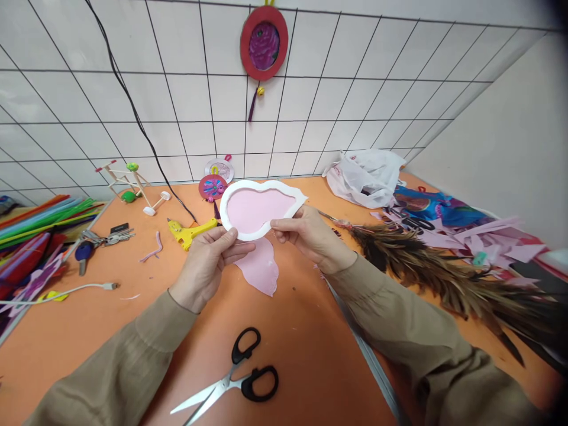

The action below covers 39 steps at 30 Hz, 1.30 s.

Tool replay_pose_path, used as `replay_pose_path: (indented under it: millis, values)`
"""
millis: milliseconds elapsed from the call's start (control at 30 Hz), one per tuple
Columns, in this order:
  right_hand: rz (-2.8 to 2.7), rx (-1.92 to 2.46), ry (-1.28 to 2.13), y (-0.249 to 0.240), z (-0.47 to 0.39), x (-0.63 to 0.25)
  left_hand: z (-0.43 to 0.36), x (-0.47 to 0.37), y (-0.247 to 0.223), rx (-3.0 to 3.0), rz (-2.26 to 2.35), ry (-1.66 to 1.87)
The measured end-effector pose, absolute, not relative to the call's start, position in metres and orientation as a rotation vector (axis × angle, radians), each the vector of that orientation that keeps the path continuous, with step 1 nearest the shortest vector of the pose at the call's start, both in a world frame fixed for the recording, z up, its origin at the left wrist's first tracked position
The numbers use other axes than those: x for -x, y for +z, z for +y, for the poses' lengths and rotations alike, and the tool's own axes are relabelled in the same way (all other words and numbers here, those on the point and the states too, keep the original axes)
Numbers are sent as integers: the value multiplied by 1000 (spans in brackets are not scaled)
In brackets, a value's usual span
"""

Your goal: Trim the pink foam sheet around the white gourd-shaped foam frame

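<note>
Both hands hold up a leaf-shaped piece [261,210] with a raised white rim round a pink middle. My left hand [208,260] pinches its lower left edge between thumb and fingers. At the lower right edge, my right hand [313,236] grips the rim, near the pointed tip. Beneath the piece, a pink leaf-shaped sheet [260,269] lies on the orange table [306,355]. Scissors with black handles [231,376] rest nearer to me, their blades apart. A yellow glue gun [189,232] lies just beyond my left hand.
Keys [106,238], a white cable [84,287] and coloured pipe cleaners [48,222] are at the left. Brown feathers [426,266], pink scraps [488,239] and a white plastic bag [366,176] lie at the right. A red oval ornament [245,47] hangs on the tiled wall.
</note>
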State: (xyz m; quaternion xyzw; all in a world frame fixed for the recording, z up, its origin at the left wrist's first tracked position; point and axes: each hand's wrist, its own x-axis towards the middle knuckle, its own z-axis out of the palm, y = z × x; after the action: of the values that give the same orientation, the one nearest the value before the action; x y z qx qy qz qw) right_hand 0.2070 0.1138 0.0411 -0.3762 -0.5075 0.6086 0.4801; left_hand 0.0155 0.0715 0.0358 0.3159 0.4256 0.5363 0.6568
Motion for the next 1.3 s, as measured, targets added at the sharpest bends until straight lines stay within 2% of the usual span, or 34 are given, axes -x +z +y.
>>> replay_pose_path:
  millis: [1300]
  values:
    - [-1323,841,1359,42,122,-198,87,-11,31,-807,891,1154]
